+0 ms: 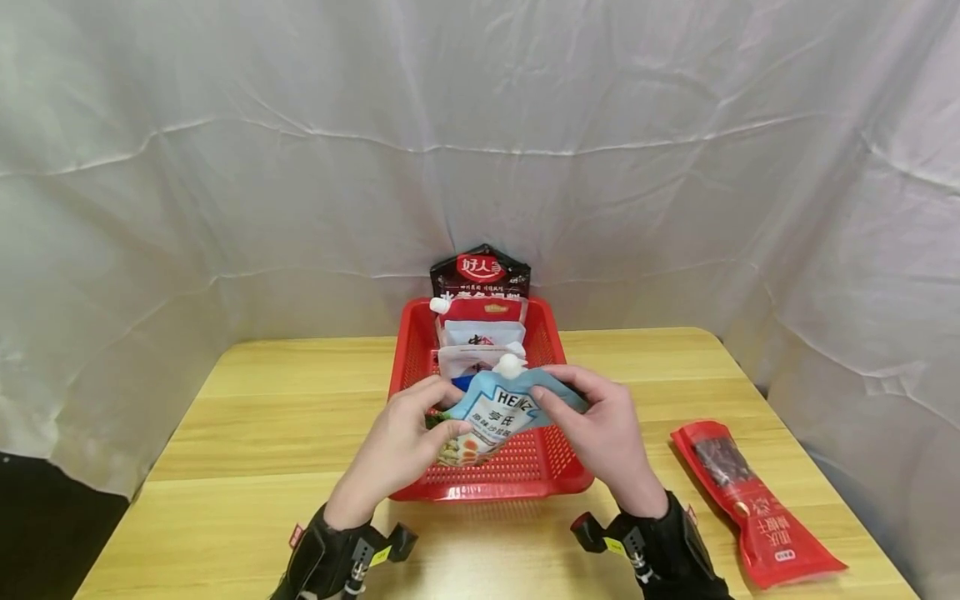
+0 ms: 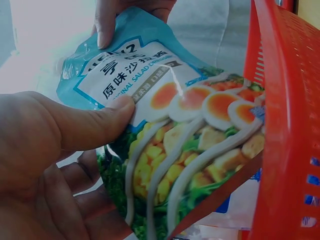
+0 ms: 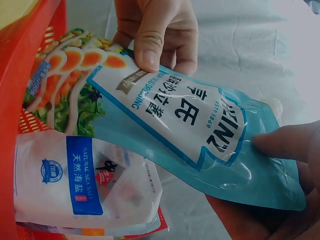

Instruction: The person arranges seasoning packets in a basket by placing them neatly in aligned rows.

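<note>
Both hands hold a light-blue Heinz salad dressing pouch (image 1: 495,417) with a white cap, tilted over the front of a red plastic basket (image 1: 517,487). My left hand (image 1: 408,433) pinches its lower left edge, thumb on the printed front. At the upper right corner, my right hand (image 1: 603,421) pinches the pouch between thumb and fingers. In the right wrist view, a sea salt bag (image 3: 85,180) stands in the basket beside the pouch. Behind it in the head view are a red-and-white spouted pouch (image 1: 483,310) and a black seasoning packet (image 1: 480,271).
A long red snack packet (image 1: 757,504) lies on the wooden table (image 1: 300,400), to the right of the basket. Grey-white curtain cloth (image 1: 480,167) hangs behind the table and at both sides. Each wrist wears a black strap with a small camera.
</note>
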A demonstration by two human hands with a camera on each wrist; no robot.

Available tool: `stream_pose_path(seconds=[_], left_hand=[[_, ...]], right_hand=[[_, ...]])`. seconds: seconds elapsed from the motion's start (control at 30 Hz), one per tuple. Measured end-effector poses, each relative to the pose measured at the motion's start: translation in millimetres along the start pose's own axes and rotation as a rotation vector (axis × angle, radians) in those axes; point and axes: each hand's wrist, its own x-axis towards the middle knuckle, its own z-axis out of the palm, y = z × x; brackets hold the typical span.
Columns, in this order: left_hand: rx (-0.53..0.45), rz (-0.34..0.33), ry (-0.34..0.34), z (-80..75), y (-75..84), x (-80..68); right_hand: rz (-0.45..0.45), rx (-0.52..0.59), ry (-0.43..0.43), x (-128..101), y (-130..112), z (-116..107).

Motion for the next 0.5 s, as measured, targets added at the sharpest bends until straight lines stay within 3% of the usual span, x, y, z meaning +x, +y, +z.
stream_pose_path(seconds=[0.3, 0.5], left_hand=[[0.019, -0.022, -0.028, 0.5, 0.4, 1.5], [0.038, -0.053, -0.049, 1.2, -2.7, 2.4]], right_hand=[[0.040, -0.076, -0.026, 2.8, 5.1, 2.8], [-0.076, -0.088, -0.019, 2.9, 12.0, 10.5]])
